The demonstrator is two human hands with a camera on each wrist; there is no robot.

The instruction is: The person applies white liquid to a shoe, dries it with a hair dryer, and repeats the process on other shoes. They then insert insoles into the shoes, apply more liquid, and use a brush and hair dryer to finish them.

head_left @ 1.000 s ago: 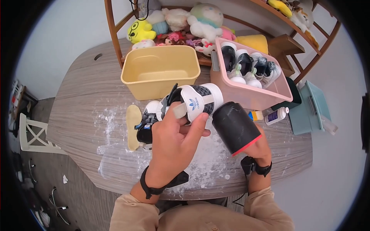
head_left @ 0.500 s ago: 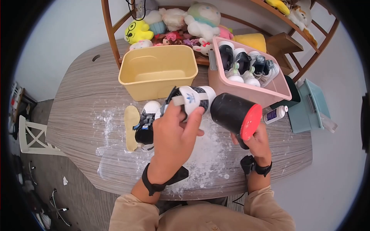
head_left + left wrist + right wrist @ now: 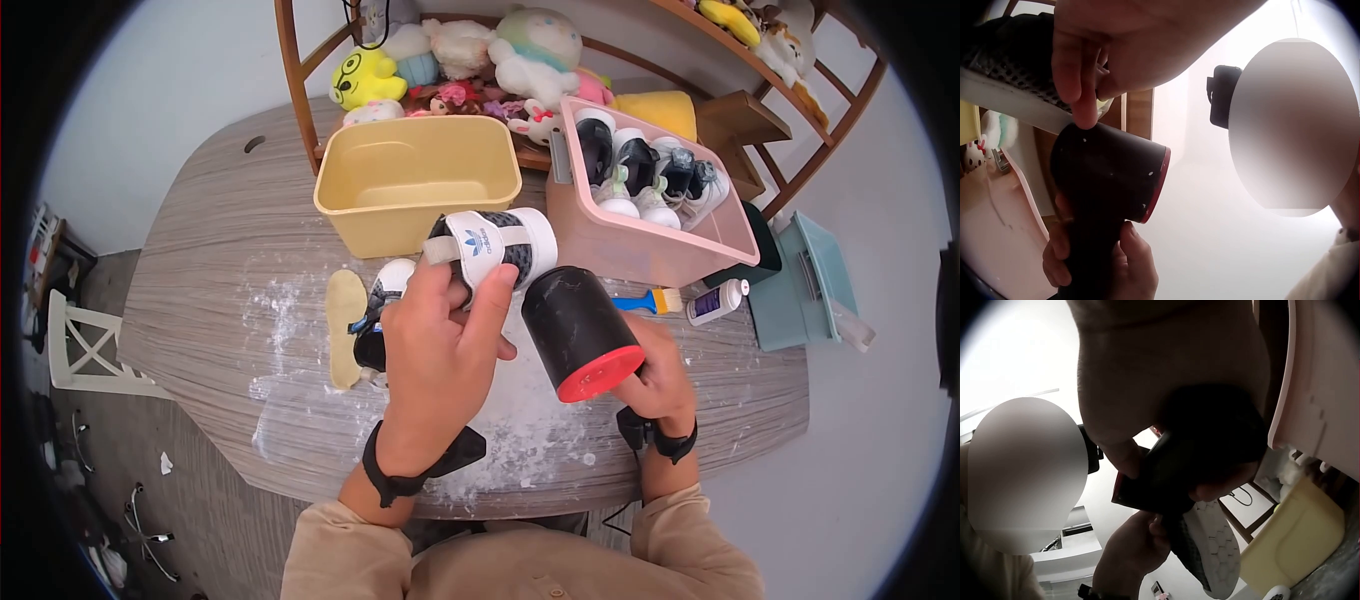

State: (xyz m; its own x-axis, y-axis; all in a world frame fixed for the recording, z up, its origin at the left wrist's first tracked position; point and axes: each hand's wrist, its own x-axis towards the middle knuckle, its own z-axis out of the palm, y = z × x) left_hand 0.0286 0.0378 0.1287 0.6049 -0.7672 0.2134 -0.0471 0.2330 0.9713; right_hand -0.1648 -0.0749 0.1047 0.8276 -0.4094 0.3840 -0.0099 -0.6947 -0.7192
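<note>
My left hand (image 3: 440, 335) grips a white and black sneaker (image 3: 487, 245) at its heel end, above the table. In the left wrist view the sneaker (image 3: 1016, 103) has a pale sole and a perforated dark upper. My right hand (image 3: 658, 372) holds a black hair dryer (image 3: 572, 322) by its handle. The red end cap (image 3: 600, 374) points down toward me, while the other end is close beside the sneaker's sole. A second sneaker (image 3: 372, 345) sits on the table, partly hidden behind my left hand. Left of it lies a beige insole (image 3: 343, 325).
A yellow bin (image 3: 420, 235) and a pink bin (image 3: 590, 240) of several shoes stand behind. To the right are a blue-handled brush (image 3: 645, 302), a white bottle (image 3: 715, 302) and a teal bin (image 3: 800, 290). White powder marks the tabletop (image 3: 540, 430). Plush toys fill the shelf.
Both hands have shifted slightly left with the sneaker and the hair dryer. The dryer has swung about: its red cap faced right half a second ago and now faces down toward me.
</note>
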